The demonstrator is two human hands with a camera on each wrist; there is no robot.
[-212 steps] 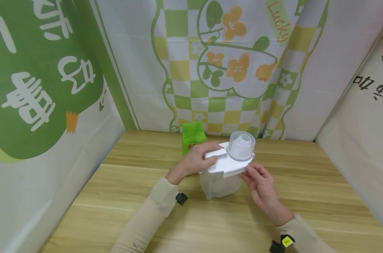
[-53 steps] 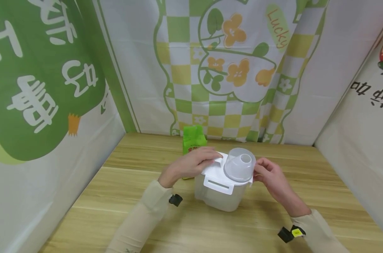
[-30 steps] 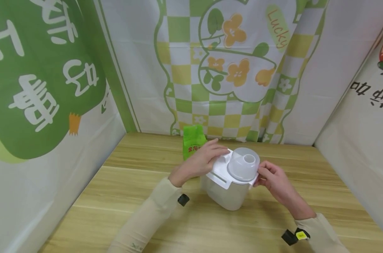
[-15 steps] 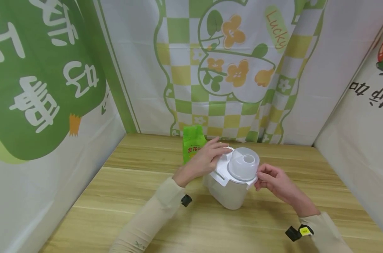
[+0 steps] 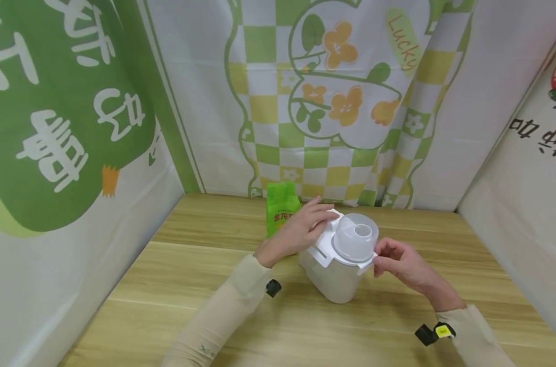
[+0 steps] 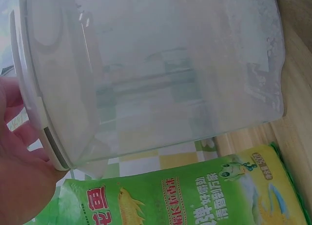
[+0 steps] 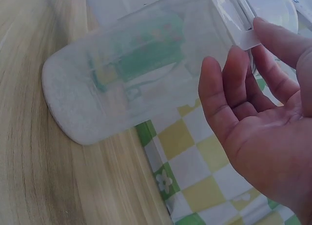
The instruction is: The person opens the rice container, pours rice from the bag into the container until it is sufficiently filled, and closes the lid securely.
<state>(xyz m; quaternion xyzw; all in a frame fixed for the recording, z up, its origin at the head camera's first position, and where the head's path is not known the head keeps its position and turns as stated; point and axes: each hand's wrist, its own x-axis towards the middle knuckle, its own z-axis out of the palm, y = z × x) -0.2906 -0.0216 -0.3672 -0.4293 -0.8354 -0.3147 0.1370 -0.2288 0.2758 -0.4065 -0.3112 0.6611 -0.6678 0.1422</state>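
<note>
A clear plastic storage container (image 5: 335, 283) stands upright on the wooden table, with something whitish in its bottom in the right wrist view. Its white lid (image 5: 324, 243) carries a see-through measuring cup (image 5: 358, 238). My left hand (image 5: 300, 227) rests on the lid's left part, fingers stretched across it. In the left wrist view, its fingers (image 6: 12, 100) lie along the lid's edge. At the right end my right hand (image 5: 403, 265) pinches the lid's latch (image 7: 236, 17) between thumb and index finger, its other fingers loosely bent. A second, slotted latch (image 5: 321, 256) sticks out at the front.
Behind the left hand stands a green bag (image 5: 280, 206) with a fish picture and printed characters, close to the container. The wooden table (image 5: 204, 306) reaches back to a checked cloth (image 5: 300, 153). Printed cloths hang on both sides.
Since the earliest frame the container has turned, and my right hand has gone from its front latch to the right end. Lately the container shifted slightly right; my left hand slid farther across the lid.
</note>
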